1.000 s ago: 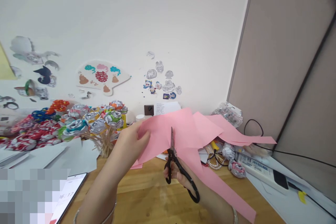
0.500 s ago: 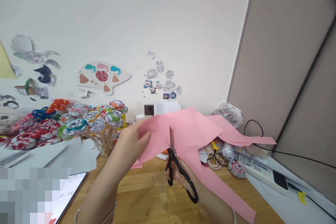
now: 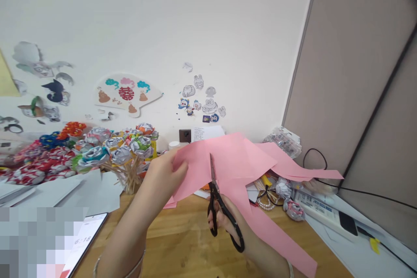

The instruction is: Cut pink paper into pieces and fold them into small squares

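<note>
My left hand (image 3: pixel 167 173) pinches the left edge of a large pink paper sheet (image 3: pixel 234 156), thumb on the near side. The sheet is held up above the wooden table. My right hand (image 3: pixel 228 217) grips a pair of scissors (image 3: pixel 214 182) by the black handles, fingers through the loops. The blades point up and lie against the paper, nearly closed. From beneath the sheet, a long pink strip (image 3: pixel 280 239) slants down to the right past my right forearm, and another pink piece (image 3: pixel 302 173) stretches out on the right.
Paper flowers on sticks (image 3: pixel 125 152) and white sheets (image 3: pixel 87 191) crowd the left. A phone (image 3: pixel 86 239) lies at lower left. Behind the paper stands a small black device (image 3: pixel 185 135). At right are a white power strip (image 3: pixel 325 215), a beaded string (image 3: pixel 267 203) and black cable (image 3: pixel 314 152).
The scissor handles have drawn slightly closer together and the blades have narrowed. My left hand has hardly moved. The phone's screen now shows clearer digits.
</note>
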Demonstrator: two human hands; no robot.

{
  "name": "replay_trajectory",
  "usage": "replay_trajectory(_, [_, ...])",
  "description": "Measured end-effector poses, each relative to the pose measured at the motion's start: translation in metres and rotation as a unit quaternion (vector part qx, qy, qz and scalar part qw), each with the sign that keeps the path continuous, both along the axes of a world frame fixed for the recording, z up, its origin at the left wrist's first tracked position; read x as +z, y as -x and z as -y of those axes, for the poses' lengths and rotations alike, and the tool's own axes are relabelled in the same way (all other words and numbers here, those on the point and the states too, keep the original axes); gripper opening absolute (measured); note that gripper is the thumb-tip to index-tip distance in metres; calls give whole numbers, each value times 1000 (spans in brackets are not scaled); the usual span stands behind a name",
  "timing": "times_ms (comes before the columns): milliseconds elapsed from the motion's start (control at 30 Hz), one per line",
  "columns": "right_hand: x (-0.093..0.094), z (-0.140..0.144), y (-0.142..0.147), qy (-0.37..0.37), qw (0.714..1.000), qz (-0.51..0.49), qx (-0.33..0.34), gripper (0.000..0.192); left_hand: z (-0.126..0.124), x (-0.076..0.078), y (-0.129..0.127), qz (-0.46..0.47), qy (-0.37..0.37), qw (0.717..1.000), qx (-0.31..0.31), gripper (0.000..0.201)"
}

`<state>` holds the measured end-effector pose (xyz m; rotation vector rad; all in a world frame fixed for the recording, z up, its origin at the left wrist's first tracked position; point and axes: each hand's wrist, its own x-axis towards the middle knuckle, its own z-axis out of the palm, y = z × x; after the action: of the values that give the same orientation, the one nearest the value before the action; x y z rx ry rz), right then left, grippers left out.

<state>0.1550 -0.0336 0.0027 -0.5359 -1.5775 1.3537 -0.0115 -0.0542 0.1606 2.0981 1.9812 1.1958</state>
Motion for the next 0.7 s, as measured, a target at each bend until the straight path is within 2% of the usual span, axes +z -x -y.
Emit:
replay_trajectory(300, [10,7,-2,8,1000,12,-5,33,-2,-1,0,6,-5,1000,5,33])
replay_trajectory(700, [11,7,-2,17,1000,10,-11,32,-5,-3,3,7,-4,1000,7,30])
